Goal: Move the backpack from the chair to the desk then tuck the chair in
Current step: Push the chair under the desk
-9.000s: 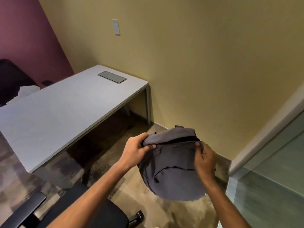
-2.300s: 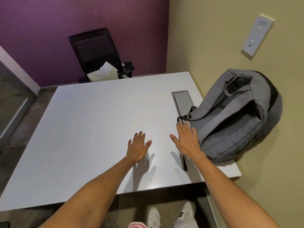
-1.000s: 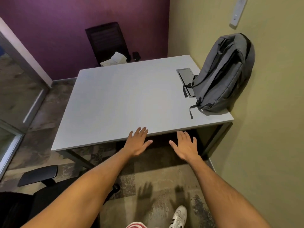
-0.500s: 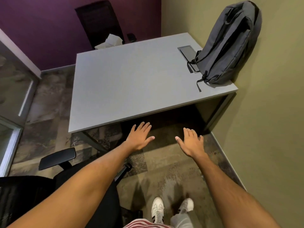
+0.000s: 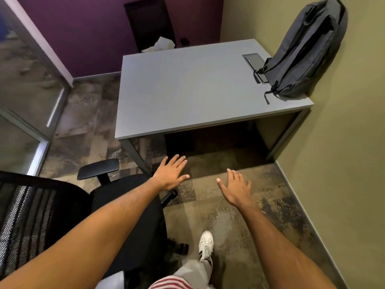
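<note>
The grey backpack (image 5: 306, 49) stands on the desk (image 5: 187, 90) at its right end, leaning against the yellow wall. The black mesh office chair (image 5: 62, 215) is at the lower left, away from the desk, with one armrest (image 5: 99, 168) showing. My left hand (image 5: 171, 173) hovers over the front of the chair seat, fingers spread and holding nothing. My right hand (image 5: 235, 187) floats above the carpet in front of the desk, also spread and holding nothing.
A second dark chair (image 5: 150, 19) with white papers (image 5: 160, 44) stands behind the desk by the purple wall. A glass partition (image 5: 25, 80) runs along the left. A cable hatch (image 5: 253, 60) is set into the desk. My white shoe (image 5: 205, 245) is on the carpet.
The backpack went from my hands to the desk against the wall. Over the last second I have stepped back from the desk, and the black chair has come into view at the left.
</note>
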